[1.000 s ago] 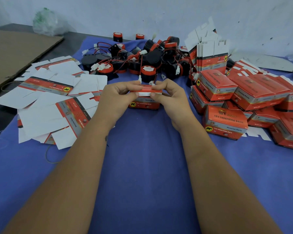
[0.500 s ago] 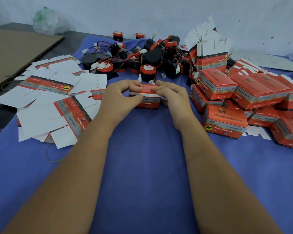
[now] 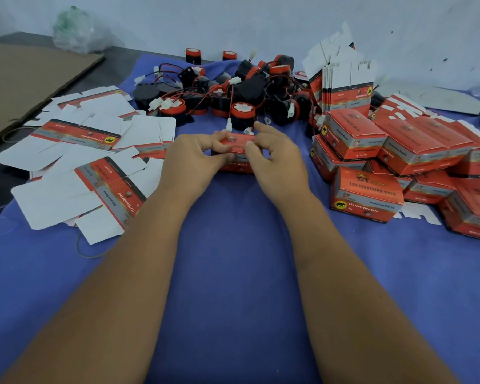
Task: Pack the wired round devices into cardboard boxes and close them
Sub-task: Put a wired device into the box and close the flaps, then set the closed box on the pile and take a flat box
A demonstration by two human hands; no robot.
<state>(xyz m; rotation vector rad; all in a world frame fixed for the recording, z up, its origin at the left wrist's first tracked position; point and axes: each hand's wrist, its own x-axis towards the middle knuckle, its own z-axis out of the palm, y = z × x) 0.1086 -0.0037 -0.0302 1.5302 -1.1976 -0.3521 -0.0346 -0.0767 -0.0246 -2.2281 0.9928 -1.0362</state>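
A small red cardboard box (image 3: 236,142) stands on the blue cloth in the middle of the view. My left hand (image 3: 190,159) pinches its left end, thumb on the front and fingers on the top flap. My right hand (image 3: 275,159) pinches its right end, index finger stretched over the top. Whatever is inside the box is hidden. Behind it lies a heap of black and red round devices (image 3: 239,92) with red and black wires and white plugs.
Flat unfolded box blanks (image 3: 94,151) spread over the left side. Several closed red boxes (image 3: 372,167) are piled on the right, with a stack of flat blanks (image 3: 347,84) upright behind them. A brown cardboard sheet (image 3: 25,79) lies far left.
The white flap seen a second ago is folded down and the box top is now red. Both hands shifted slightly inward on the box, which stayed in place.
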